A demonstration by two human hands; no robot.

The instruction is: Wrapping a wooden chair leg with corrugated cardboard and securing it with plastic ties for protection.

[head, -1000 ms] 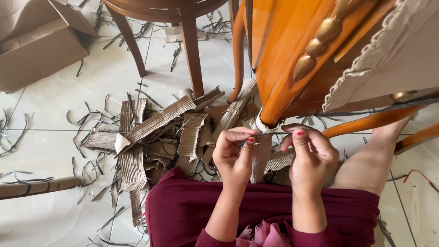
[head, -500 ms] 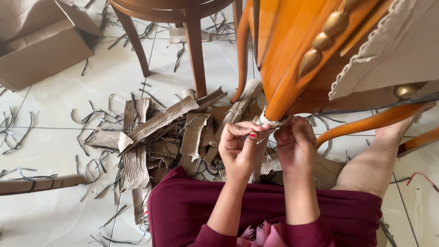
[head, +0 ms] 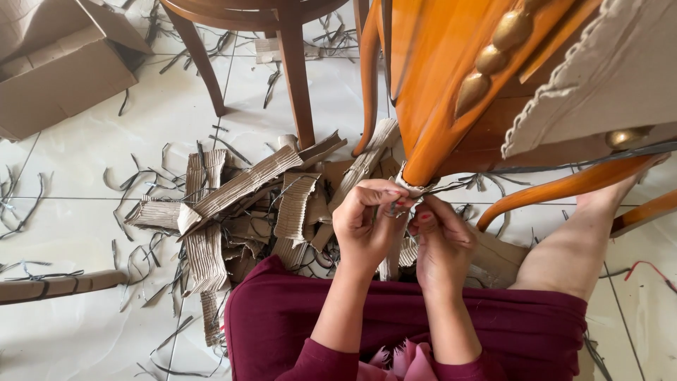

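An orange wooden chair leg (head: 451,106) slants down from the upper right; its foot is wrapped in a strip of corrugated cardboard (head: 410,185). My left hand (head: 368,224) pinches that wrapping at the foot, fingers curled tight around it. My right hand (head: 441,243) is beside it, fingertips gripping the same wrapping and a thin dark strap (head: 458,185) that runs off to the right. Both hands touch each other right under the leg's foot. I sit on the floor in a maroon dress (head: 395,317).
Torn corrugated cardboard strips (head: 240,190) lie piled on the white tiled floor (head: 84,212) to the left. A cardboard box (head: 56,70) is at top left, brown chair legs (head: 293,77) at top centre, cut black straps all around, my bare leg (head: 585,240) at right.
My two hands have come closer together and risen to the foot of the chair leg. The strap that was stretched between them is now bunched at the wrapping.
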